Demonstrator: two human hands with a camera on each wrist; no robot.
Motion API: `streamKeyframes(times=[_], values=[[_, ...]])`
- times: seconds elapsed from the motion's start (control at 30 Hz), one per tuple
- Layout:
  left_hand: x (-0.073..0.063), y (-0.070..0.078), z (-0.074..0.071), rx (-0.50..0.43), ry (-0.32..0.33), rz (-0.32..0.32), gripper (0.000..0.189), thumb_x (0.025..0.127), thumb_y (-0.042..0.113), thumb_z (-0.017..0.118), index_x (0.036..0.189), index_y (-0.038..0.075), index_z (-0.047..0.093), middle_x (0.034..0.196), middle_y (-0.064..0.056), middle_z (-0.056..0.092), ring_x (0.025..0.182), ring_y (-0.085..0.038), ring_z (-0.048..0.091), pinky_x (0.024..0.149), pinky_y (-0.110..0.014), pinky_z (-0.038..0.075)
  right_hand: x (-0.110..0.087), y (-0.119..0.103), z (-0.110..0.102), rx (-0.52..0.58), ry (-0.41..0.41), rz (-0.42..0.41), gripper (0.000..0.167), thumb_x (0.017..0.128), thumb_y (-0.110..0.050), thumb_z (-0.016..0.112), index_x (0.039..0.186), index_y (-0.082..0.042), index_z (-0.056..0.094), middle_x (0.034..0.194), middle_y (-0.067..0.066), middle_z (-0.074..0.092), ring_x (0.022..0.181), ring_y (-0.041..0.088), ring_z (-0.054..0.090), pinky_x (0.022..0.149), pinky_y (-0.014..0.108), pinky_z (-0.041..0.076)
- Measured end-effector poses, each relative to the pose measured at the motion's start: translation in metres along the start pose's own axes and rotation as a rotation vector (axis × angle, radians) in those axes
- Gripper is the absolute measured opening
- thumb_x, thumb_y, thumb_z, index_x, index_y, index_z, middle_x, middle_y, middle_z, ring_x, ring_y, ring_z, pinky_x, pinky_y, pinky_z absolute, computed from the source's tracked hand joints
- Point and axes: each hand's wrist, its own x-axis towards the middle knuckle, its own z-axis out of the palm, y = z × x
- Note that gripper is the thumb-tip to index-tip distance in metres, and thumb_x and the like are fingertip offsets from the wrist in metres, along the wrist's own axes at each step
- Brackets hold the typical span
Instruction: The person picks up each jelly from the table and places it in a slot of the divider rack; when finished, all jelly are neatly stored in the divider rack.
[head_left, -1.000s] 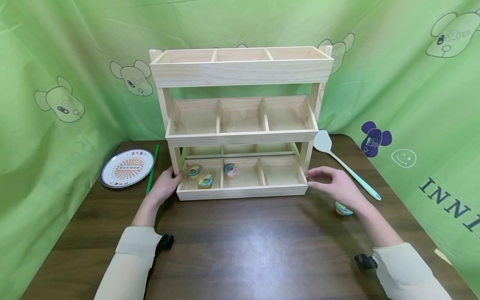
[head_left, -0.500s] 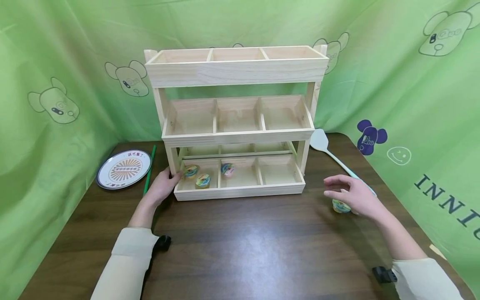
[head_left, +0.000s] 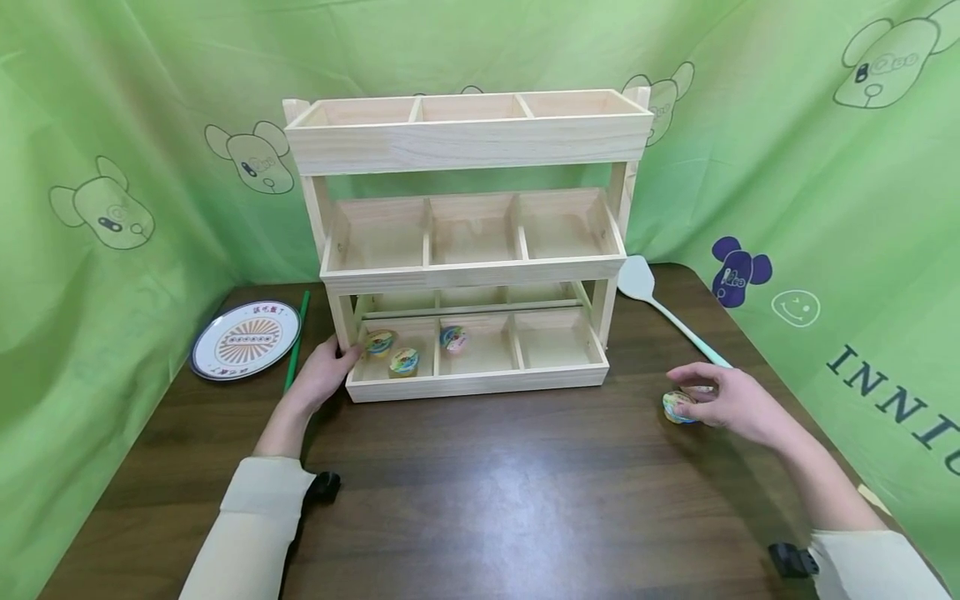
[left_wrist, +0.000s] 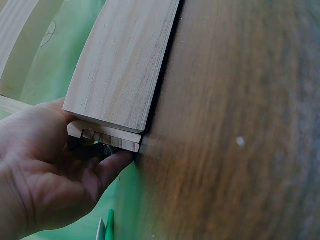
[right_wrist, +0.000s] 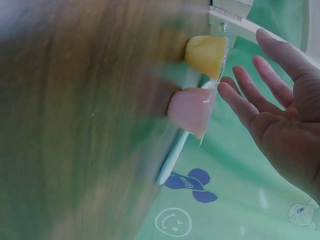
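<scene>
A three-tier wooden rack (head_left: pixel 468 148) stands at the back of the table. My left hand (head_left: pixel 321 372) grips its lower left side, thumb and fingers around the wood by the leg in the left wrist view. In the bottom tray's left compartment lie two jelly cups, one at the back (head_left: pixel 378 341) and one in front (head_left: pixel 404 362); a pinkish jelly cup (head_left: pixel 453 338) is in the middle one. My right hand (head_left: pixel 731 404) hovers with spread fingers over a yellow jelly cup (right_wrist: pixel 206 55) and a pink jelly cup (right_wrist: pixel 191 111) on the table. In the head view the hand covers one of them.
A white spatula (head_left: pixel 636 279) with a turquoise handle lies right of the rack. On the left are a round printed plate (head_left: pixel 246 341) and a thin green stick (head_left: pixel 298 337). Green cloth (head_left: pixel 862 208) hangs around the brown table (head_left: pixel 480 492).
My right hand has left the rack's lower right side and moved right to the jelly cups on the table. My left hand keeps its grip on the rack. The head view has shifted slightly.
</scene>
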Motion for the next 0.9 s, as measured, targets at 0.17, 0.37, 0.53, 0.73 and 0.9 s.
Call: streamKeyframes(times=[0.17, 0.37, 0.53, 0.73, 0.9], values=[[-0.001, 0.000, -0.001, 0.000, 0.002, 0.003, 0.066, 0.107, 0.030, 0.047, 0.154, -0.010, 0.026, 0.149, -0.036, 0.040, 0.138, -0.045, 0.040, 0.111, -0.057, 0.033, 0.001, 0.003, 0.002, -0.063, 0.007, -0.056, 0.050, 0.083, -0.021, 0.085, 0.126, -0.002, 0.066, 0.124, 0.020, 0.068, 0.114, 0.040, 0.064, 0.080, 0.022, 0.052], [-0.001, 0.001, -0.001, 0.012, 0.001, 0.002, 0.066, 0.107, 0.031, 0.046, 0.153, -0.012, 0.026, 0.149, -0.037, 0.039, 0.137, -0.045, 0.040, 0.111, -0.057, 0.033, 0.004, 0.005, 0.010, -0.070, 0.015, -0.128, 0.046, 0.075, -0.001, 0.085, 0.118, 0.002, 0.068, 0.117, 0.020, 0.068, 0.105, 0.033, 0.066, 0.081, 0.022, 0.052], [0.000, 0.001, -0.001, 0.013, 0.008, 0.006, 0.064, 0.107, 0.029, 0.047, 0.153, -0.011, 0.028, 0.148, -0.036, 0.041, 0.137, -0.045, 0.041, 0.111, -0.056, 0.034, 0.006, 0.004, 0.016, -0.080, 0.027, -0.144, 0.046, 0.073, 0.003, 0.085, 0.116, 0.004, 0.068, 0.117, 0.020, 0.068, 0.108, 0.037, 0.065, 0.087, 0.026, 0.053], [-0.001, 0.001, 0.000, 0.007, 0.006, 0.004, 0.065, 0.107, 0.030, 0.047, 0.153, -0.011, 0.027, 0.148, -0.036, 0.040, 0.137, -0.045, 0.041, 0.111, -0.057, 0.034, 0.009, 0.001, 0.021, -0.099, 0.031, -0.144, 0.044, 0.077, -0.001, 0.084, 0.117, 0.004, 0.069, 0.117, 0.019, 0.068, 0.111, 0.040, 0.064, 0.094, 0.047, 0.052], [0.000, 0.001, 0.000, 0.007, 0.009, 0.006, 0.064, 0.107, 0.030, 0.047, 0.152, -0.011, 0.029, 0.148, -0.036, 0.041, 0.136, -0.044, 0.041, 0.111, -0.057, 0.035, 0.008, 0.001, 0.022, -0.138, 0.036, -0.153, 0.047, 0.073, -0.004, 0.087, 0.116, 0.003, 0.069, 0.113, 0.017, 0.069, 0.107, 0.039, 0.065, 0.093, 0.054, 0.050]])
